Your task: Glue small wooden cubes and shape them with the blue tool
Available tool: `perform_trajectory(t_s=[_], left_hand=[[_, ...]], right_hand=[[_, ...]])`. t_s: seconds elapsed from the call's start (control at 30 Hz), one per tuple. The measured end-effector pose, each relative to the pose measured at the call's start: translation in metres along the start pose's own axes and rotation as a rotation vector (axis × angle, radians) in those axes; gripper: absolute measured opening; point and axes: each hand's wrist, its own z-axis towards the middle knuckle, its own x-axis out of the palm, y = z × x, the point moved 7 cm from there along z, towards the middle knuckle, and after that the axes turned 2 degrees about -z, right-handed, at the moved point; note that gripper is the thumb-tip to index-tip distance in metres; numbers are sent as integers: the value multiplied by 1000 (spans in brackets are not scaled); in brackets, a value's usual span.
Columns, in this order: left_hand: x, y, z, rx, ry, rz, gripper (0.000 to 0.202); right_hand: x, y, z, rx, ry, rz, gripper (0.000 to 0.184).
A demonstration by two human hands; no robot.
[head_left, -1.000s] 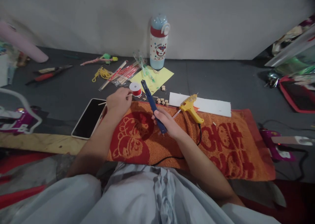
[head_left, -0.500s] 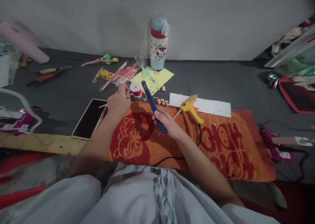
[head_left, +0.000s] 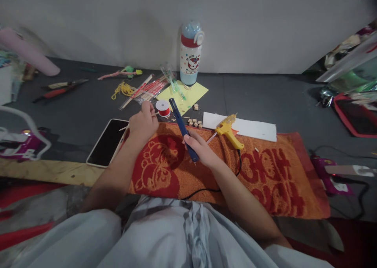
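My left hand is closed on a thin pale wooden stick, whose ends poke out on both sides of the fist. Just right of its fingertips stands a white spool of red thread. In my right hand is a long dark blue utility knife, tilted with its narrow tip pointing up and away. The knife's tip is near the spool and apart from the stick. Small cut wooden pieces lie just beyond the knife. Both hands are above an orange and red towel.
A yellow glue gun rests across a white board and the towel, its cord trailing down. A phone lies at left. Behind are yellow paper, packaged sticks, a bottle and pliers.
Hardly anything differs. Both hands keep their holds on the stick and the knife, and the whole view has shifted very slightly.
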Motion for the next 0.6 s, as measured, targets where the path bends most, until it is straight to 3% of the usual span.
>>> perform_trajectory(t_s=[0.37, 0.6], left_hand=[[0, 6, 4, -35, -9, -17, 35], [-2, -2, 5, 143, -129, -94, 26]], right_hand=[[-2, -2, -1, -133, -5, -279, 43], [0, 3, -2, -151, -4, -387, 42]])
